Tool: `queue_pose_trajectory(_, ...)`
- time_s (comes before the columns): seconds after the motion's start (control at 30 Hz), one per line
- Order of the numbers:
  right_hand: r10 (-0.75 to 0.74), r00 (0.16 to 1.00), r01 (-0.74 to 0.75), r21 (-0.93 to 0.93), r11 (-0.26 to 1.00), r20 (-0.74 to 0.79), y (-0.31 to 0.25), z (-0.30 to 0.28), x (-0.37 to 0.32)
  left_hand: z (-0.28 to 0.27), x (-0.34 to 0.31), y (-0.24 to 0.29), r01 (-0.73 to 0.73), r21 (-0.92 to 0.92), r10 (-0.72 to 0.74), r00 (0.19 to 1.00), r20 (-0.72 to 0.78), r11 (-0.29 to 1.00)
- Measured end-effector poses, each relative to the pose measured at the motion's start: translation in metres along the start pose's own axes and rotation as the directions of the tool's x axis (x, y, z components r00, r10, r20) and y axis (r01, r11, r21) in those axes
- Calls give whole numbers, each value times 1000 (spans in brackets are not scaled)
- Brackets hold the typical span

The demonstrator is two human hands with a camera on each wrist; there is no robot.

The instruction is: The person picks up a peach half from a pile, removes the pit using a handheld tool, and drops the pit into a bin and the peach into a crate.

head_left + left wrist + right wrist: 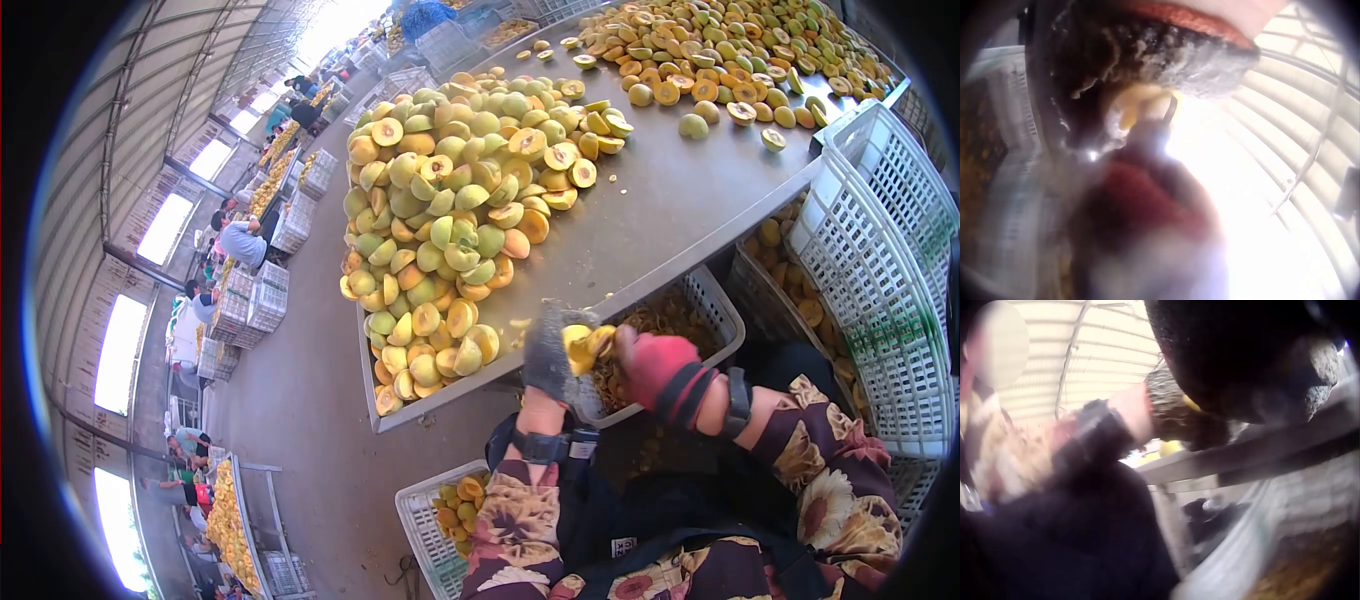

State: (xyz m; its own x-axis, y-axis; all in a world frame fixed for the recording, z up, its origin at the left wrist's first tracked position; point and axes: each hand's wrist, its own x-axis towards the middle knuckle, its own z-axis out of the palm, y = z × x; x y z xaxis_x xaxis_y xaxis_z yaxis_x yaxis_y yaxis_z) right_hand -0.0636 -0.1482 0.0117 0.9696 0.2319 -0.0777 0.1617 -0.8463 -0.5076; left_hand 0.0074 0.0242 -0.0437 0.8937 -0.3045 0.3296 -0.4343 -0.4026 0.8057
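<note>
My left hand (548,350), in a dark grey coated glove, grips a yellow peach half (578,348) just past the table's near edge. Close against the fruit is my right hand (662,372), in a red glove with a dark band, its fingers curled. In the left wrist view a thin dark curved tool (1171,111) runs from the right hand's fingers to the peach half; its handle is hidden in the hand. The right wrist view is mostly dark and blurred. Below both hands stands a crate (728,312) with brownish scraps in it.
A metal table (690,200) carries a large heap of peach halves (450,210) at left and another (730,50) at the far right. White crates (870,250) stack at right; one with peach halves (415,510) stands lower left. People work at other tables further left.
</note>
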Motion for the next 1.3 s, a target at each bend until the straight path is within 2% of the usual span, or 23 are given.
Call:
queue_pose_trajectory(0.07,-15,992,12,-25,1000,-128,13,-3,-1,-10,3,26,200,-271,-201,979,23,942)
queue_pose_trajectory(0.1,-64,987,55,-65,996,-145,12,-7,-4,-11,2,33,206,-306,-204,978,40,929)
queue_pose_trajectory(0.2,-74,991,56,-146,988,-116,17,7,-6,-11,7,20,273,-410,-245,962,120,870)
queue_pose_trajectory(0.23,-69,990,52,-134,990,-124,19,10,-9,-10,8,35,81,-168,-71,995,64,982)
queue_pose_trajectory(0.27,-70,988,52,-127,990,-135,22,11,-11,-9,9,50,-124,92,120,992,50,988)
queue_pose_trajectory(0.3,-82,984,62,-131,990,-157,25,8,-8,-7,10,63,-188,206,172,981,90,960)
queue_pose_trajectory(0.4,-93,983,54,-237,970,-159,30,11,-7,1,2,42,-358,284,303,927,219,890)
queue_pose_trajectory(0.5,-47,996,29,-219,975,-79,27,4,-8,-1,0,42,-283,244,218,941,259,928)
queue_pose_trajectory(0.6,3,997,6,-105,994,80,22,-2,-8,1,-1,52,-389,326,342,919,194,861)
queue_pose_trajectory(0.7,63,962,-77,41,996,267,17,-17,-8,7,-5,57,-389,326,374,921,109,862)
queue_pose_trajectory(0.8,106,911,-118,7,993,399,28,-17,-3,9,-4,60,-361,341,388,922,-10,868)
queue_pose_trajectory(0.83,162,899,-141,-79,987,408,38,-7,0,9,-3,59,-350,349,390,920,-49,869)
queue_pose_trajectory(0.93,290,930,-250,-193,949,225,51,-4,1,6,-3,69,-304,299,325,945,-21,904)
queue_pose_trajectory(0.97,295,938,-260,-191,946,184,52,-6,2,7,-4,64,-335,309,355,935,-11,890)
queue_pose_trajectory(1.03,310,946,-289,-186,939,95,54,-11,2,-1,-7,66,-283,327,310,950,-32,902)
queue_pose_trajectory(1.1,290,954,-271,-194,943,74,56,-10,1,-14,-10,70,-228,391,271,961,-57,892)
queue_pose_trajectory(1.2,283,957,-264,-213,941,65,57,-8,2,-54,-28,62,-179,444,281,943,-176,878)
queue_pose_trajectory(1.27,254,965,-237,-199,951,65,57,-7,0,-96,-57,64,-159,621,328,930,-166,767)
queue_pose_trajectory(1.3,224,973,-210,-178,961,59,57,-7,-1,-117,-78,54,-83,728,297,940,-171,681)
